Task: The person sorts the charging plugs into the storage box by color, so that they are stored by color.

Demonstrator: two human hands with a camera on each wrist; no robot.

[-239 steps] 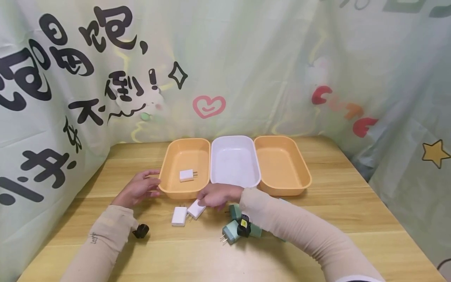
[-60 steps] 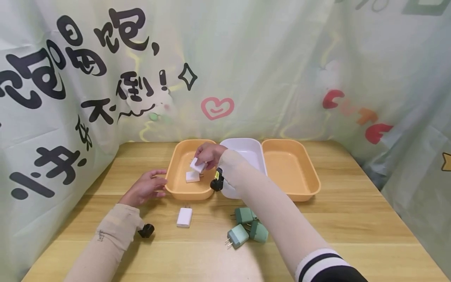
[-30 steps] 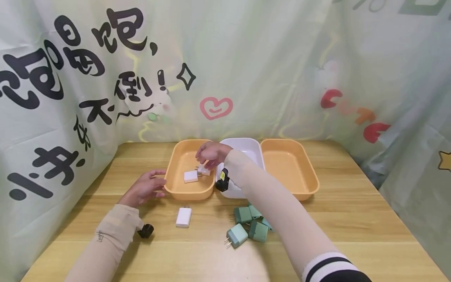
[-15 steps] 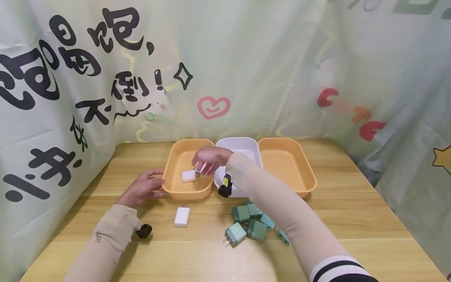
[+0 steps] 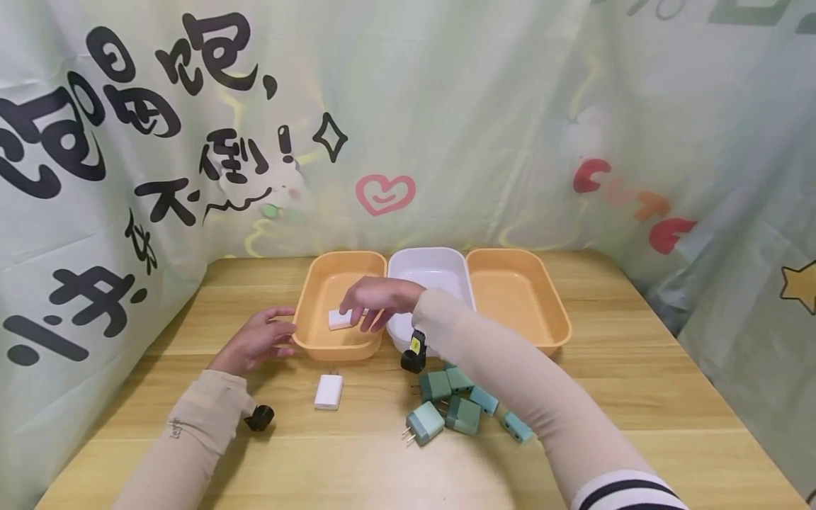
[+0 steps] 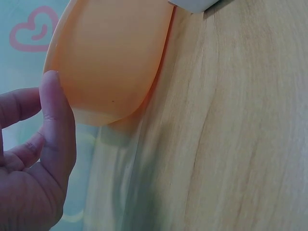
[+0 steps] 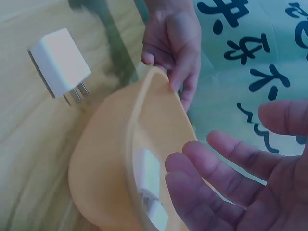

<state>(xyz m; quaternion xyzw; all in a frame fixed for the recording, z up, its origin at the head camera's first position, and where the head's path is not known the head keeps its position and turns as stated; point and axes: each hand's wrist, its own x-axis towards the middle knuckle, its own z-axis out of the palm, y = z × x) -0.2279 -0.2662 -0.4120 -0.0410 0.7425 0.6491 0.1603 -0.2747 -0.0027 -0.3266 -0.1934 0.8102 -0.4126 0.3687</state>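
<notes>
My right hand (image 5: 381, 297) hovers over the right side of the left orange tray (image 5: 338, 352), its fingers loosely bent and nothing held. Inside that tray lie a white charger plug (image 5: 341, 319) and a second white charger plug (image 7: 157, 215), mostly behind my right hand in the head view. On the tabletop in front of the tray is another white charger plug (image 5: 329, 392), prongs pointing away from me. My left hand (image 5: 256, 340) rests its relaxed fingertips against the tray's left rim; the left wrist view shows a fingertip (image 6: 50, 79) at the edge.
A white tray (image 5: 428, 258) stands between the left tray and a right orange tray (image 5: 519, 297). Several green charger plugs (image 5: 464, 416) lie clustered on the wooden table (image 5: 357, 467), partly beside my right forearm. A printed curtain (image 5: 472, 142) hangs behind the trays.
My right hand picked a white charger plug off the table, put it in the left tray and let go. It has since drawn slightly toward me. My left hand stays at the rim.
</notes>
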